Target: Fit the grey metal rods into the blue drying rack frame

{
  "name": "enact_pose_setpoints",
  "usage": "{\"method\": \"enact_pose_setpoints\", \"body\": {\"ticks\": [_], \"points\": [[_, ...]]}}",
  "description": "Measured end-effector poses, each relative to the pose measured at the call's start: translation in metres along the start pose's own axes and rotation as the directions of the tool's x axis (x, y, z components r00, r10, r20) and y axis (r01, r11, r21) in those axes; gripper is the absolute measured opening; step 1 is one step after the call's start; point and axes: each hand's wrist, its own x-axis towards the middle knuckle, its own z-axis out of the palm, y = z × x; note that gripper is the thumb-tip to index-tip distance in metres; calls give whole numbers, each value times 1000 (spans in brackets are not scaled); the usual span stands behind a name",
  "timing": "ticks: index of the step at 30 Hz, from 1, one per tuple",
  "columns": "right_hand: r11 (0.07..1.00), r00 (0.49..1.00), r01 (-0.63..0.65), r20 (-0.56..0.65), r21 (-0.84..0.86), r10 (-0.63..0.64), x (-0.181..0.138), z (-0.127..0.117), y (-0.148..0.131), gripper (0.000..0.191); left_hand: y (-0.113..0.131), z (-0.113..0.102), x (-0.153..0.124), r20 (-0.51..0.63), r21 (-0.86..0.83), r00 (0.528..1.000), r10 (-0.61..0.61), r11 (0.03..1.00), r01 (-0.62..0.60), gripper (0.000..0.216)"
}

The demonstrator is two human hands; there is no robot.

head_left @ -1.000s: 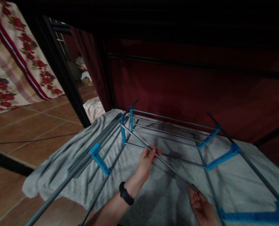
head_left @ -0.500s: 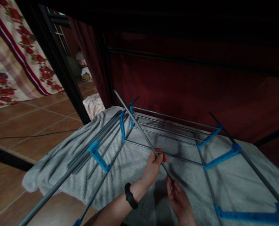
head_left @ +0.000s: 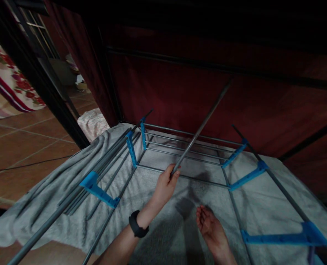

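Metal rod slants up and to the right from the left hand, whose fingers are closed around its lower end. Its far end stands against the view of the maroon curtain that hangs beyond the fingers. Below both hands spreads the grey blanket, creased to the left of the fingers. On it, the rack frame of grey tubes surrounds the left fingers on both sides and ahead, its crossbars passing behind the held rod; whether they touch cannot be told. Left of the left fingers, well apart, lies a bundle of loose rods. To their lower right is the right hand, palm upturned, fingers loosely curled and apart from the rod. Blue plastic brackets sit on the tubes left and right of the fingers. Behind the left fingers, a black wristband circles the wrist.
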Motion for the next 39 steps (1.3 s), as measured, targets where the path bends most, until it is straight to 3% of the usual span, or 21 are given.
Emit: {"method": "enact_pose_setpoints", "body": {"ticks": [4,8,11,19,25,28,39], "points": [[997,996,71,-60,-14,-72,0,5,-14,32,-16,-1,-9,138,241,989,-58,970,23,27],[989,984,146,-109,5,-144,-1,18,-25,23,-35,4,-18,291,511,955,-54,853,-108,25],[983,976,181,-126,3,-179,-1,24,-34,18,-48,3,-23,361,613,932,-21,759,-220,27],[950,934,307,-174,-62,-313,0,30,-64,25,-77,-7,-30,440,695,898,-8,636,-335,35],[878,851,477,-237,-29,-470,4,37,-94,20,-82,-10,-33,490,705,871,-43,607,-367,37],[830,810,558,-212,-9,-547,8,38,-107,19,-85,-13,-34,501,710,863,-65,601,-367,36],[803,777,593,-225,-51,-588,14,33,-111,33,-94,-21,-34,505,716,853,-134,617,-327,36]]}}
